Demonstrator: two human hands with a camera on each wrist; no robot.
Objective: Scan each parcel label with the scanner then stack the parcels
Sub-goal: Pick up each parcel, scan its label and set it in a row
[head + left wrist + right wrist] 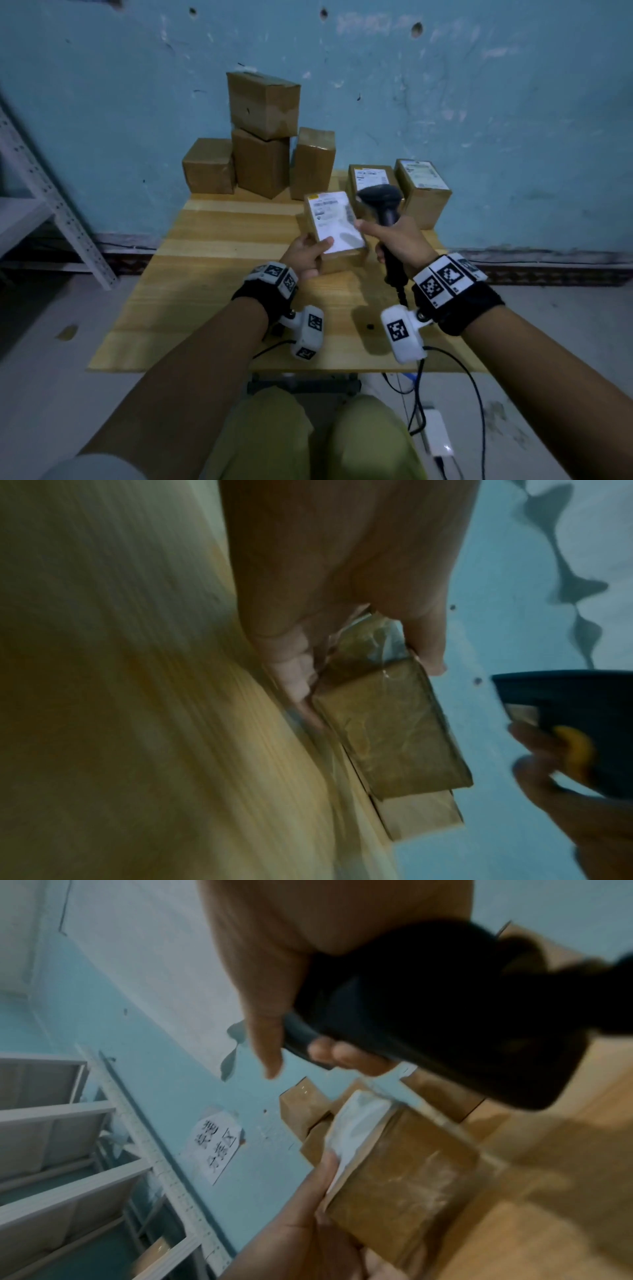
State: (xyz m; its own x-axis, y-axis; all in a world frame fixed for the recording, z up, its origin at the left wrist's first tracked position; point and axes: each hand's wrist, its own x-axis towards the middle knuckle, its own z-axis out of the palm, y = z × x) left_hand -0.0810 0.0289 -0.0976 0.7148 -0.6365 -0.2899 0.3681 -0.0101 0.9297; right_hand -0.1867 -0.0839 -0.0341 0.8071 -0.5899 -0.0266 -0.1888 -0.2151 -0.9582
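Note:
My left hand (308, 253) grips a brown parcel (337, 236) by its near left corner, thumb on its white label (334, 219), which faces up; the parcel (394, 737) looks tilted against the wooden table (205, 281). My right hand (394, 240) holds the black scanner (382, 202) by its handle, head just right of and above the label. The scanner (445, 1020) hangs over the parcel (404, 1177). Two more labelled parcels (371, 181) (423, 192) stand behind the scanner.
Several unlabelled-looking brown boxes (263, 137) are piled at the table's back against the blue wall, one on top of another. A grey metal shelf (41, 205) stands at the left. Cables (445, 377) hang off the near edge by my knees.

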